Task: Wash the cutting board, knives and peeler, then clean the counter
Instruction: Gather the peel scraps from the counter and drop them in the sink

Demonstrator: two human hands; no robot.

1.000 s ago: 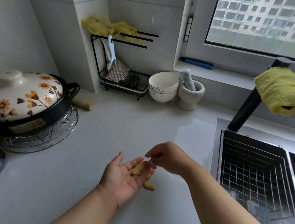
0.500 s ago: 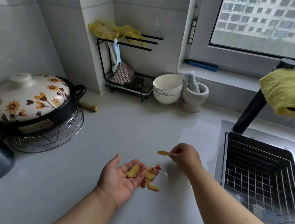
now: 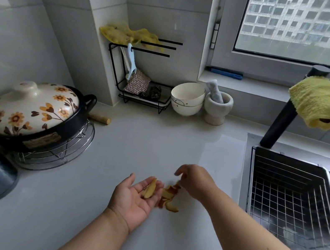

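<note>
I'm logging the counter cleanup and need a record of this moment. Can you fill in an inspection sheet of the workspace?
Surface: grey counter, peel scraps lying in a small pile.
Job's things: blue peeler hanging on the rack; cutting board and knives not seen.
Clutter: floral pot, stacked bowls, mortar and pestle.
Hands: left hand palm up, cupping a peel; right hand pinching a scrap at the pile.
Cables: nothing seen.
Surroundings: sink basket, yellow cloth on the faucet, window.

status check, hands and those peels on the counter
Left hand open, palm up, cradling a peel. Right hand pinching a piece from the peel pile on the counter. Nothing in the way.
</note>
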